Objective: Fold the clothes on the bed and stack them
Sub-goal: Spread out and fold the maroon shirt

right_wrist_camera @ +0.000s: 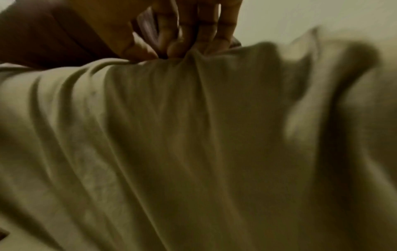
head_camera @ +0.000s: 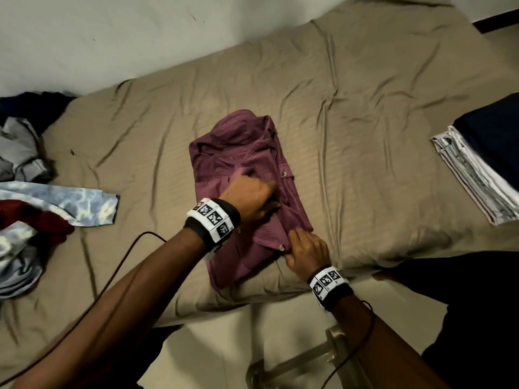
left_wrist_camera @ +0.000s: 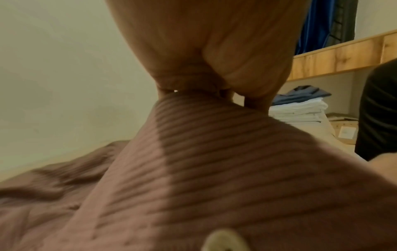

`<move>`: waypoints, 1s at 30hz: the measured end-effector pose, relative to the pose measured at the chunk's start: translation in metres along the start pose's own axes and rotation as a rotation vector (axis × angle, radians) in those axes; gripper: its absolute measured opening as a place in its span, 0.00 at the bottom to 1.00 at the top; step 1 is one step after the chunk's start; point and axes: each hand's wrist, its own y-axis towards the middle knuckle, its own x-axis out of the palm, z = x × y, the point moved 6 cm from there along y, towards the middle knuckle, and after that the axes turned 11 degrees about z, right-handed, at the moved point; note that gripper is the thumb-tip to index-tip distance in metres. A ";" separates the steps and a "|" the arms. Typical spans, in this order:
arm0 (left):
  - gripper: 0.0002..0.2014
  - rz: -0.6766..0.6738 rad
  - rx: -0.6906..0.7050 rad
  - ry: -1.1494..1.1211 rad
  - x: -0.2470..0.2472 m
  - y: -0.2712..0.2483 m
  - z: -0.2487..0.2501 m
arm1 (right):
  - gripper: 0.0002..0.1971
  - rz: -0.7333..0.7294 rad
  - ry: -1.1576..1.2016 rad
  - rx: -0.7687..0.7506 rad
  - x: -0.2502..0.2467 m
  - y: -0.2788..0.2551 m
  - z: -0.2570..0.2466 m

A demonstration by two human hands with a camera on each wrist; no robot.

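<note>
A mauve ribbed shirt (head_camera: 247, 192), partly folded, lies on the bed (head_camera: 365, 113) near the middle of its near edge, collar end toward the wall. The left hand (head_camera: 252, 197) is on its middle, fingers curled into the fabric; the left wrist view shows thumb and fingers (left_wrist_camera: 247, 68) pinching up a ridge of the ribbed cloth (left_wrist_camera: 204, 161). The right hand (head_camera: 306, 251) sits at the shirt's near right edge, just beside a button (head_camera: 281, 247), fingertips tucked at the hem. In the right wrist view its fingers (right_wrist_camera: 189, 34) are bunched together and pressed down where cloth meets the tan sheet (right_wrist_camera: 171, 135); whether they clamp the shirt or only press it cannot be told, since that picture is blurred and dim.

Toward the bed's left edge lies a loose heap: a tie-dye blue garment (head_camera: 70, 203), a dark red piece (head_camera: 42, 220) and grey clothes (head_camera: 19, 153), all partly cut off by the frame. At the right edge a folded stack (head_camera: 477, 169) holds white striped fabric under a navy item (head_camera: 494, 136), also cut off. The left wrist view shows this stack (left_wrist_camera: 298, 108) from the side, with a wooden ledge (left_wrist_camera: 343, 56) and blue curtain (left_wrist_camera: 311, 25) behind, which the head view misses. A pale button (left_wrist_camera: 225, 241) is cropped at the bottom of that view.
</note>
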 end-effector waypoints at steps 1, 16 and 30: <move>0.18 -0.023 0.009 0.011 0.007 0.003 0.005 | 0.22 -0.045 -0.018 -0.067 0.005 -0.009 -0.005; 0.29 0.467 -1.678 -1.051 0.094 -0.262 0.004 | 0.36 -0.161 1.028 0.614 -0.003 0.014 0.042; 0.19 0.642 -1.302 -1.342 0.098 -0.230 0.030 | 0.25 0.082 1.208 0.971 -0.012 -0.040 0.044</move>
